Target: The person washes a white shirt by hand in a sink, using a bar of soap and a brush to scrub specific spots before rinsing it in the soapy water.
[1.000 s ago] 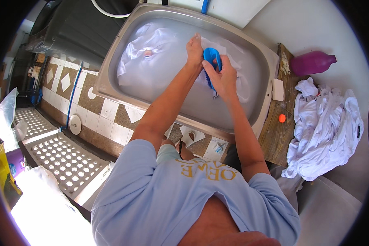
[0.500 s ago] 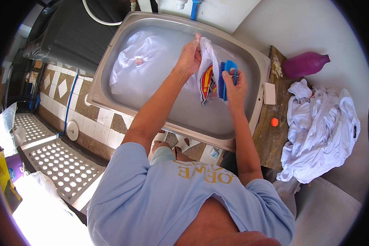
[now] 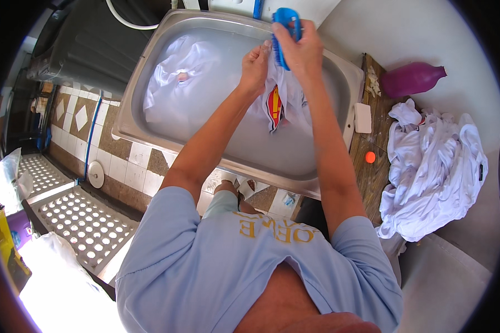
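Right hand (image 3: pixel 305 54) clasps blue brush (image 3: pixel 286 34); left hand (image 3: pixel 254 69) pinches printed white cloth (image 3: pixel 275 104), hanging from its fingers into sink (image 3: pixel 129 106). Left of fingers, soaking white garment (image 3: pixel 178 69); right, soap bar (image 3: pixel 363 118), orange cap (image 3: pixel 370 157), purple bottle (image 3: pixel 411 80), white laundry (image 3: pixel 432 175).

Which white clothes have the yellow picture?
The white garment in the left hand, its yellow print showing; the soaking garment at the left of the sink and the laundry pile beside it show none.
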The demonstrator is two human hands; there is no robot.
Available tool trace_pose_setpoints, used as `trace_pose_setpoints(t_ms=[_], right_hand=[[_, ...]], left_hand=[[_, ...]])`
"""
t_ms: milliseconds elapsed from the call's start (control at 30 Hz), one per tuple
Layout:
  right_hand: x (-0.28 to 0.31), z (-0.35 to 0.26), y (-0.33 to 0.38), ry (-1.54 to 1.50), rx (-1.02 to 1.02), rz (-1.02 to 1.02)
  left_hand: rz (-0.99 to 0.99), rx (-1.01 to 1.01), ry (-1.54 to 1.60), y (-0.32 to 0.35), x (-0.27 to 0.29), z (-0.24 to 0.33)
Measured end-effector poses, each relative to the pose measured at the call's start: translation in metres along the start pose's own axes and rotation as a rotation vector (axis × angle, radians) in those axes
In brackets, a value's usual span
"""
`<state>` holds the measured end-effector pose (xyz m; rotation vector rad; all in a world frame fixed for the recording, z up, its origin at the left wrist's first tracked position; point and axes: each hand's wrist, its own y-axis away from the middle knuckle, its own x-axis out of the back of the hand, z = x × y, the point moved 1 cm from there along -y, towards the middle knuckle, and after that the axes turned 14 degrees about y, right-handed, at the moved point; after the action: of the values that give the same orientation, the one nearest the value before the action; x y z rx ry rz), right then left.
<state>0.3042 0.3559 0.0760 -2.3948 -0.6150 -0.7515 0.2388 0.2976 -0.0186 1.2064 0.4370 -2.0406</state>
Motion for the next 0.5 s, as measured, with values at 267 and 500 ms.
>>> trace_pose_setpoints(t_ms=[267, 500], right_hand=[[-0.008, 0.015, 0.083, 0.04, -0.098, -0.14], [-0.026, 0.001, 0.015, 0.098, -0.053, -0.112]], left_hand=[[0.201, -0.023, 0.126, 0.002, 0.014, 0.005], [0.089, -0.08, 0.158, 0.004, 0.009, -0.012]])
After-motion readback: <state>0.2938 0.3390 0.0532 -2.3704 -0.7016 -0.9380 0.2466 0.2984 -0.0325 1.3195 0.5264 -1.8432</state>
